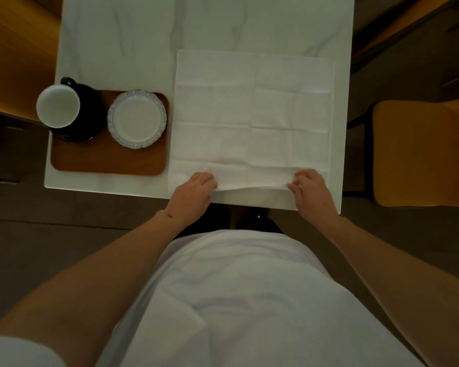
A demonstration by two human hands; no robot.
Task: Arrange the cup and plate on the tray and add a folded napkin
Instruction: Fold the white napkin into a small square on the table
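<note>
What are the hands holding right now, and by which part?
Both hands pinch the white paper napkin by its near edge: the left hand toward the near left corner, the right hand toward the near right corner, lifting that edge slightly off the table.

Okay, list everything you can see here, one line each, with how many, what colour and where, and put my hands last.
table: one, white marble look, fills the middle
tray: one, brown wood, near left corner of the table
cup: one, black outside, white inside, on the tray's left part
plate: one, white with a bluish scalloped rim, on the tray right of the cup
napkin: one, white, creased, spread flat on the table right of the tray, near edge lifted
chair: one, yellow seat, right of the table
shirt: one, white, bottom of view
left hand: one, pinches the napkin's near edge
right hand: one, pinches the same edge further right
</note>
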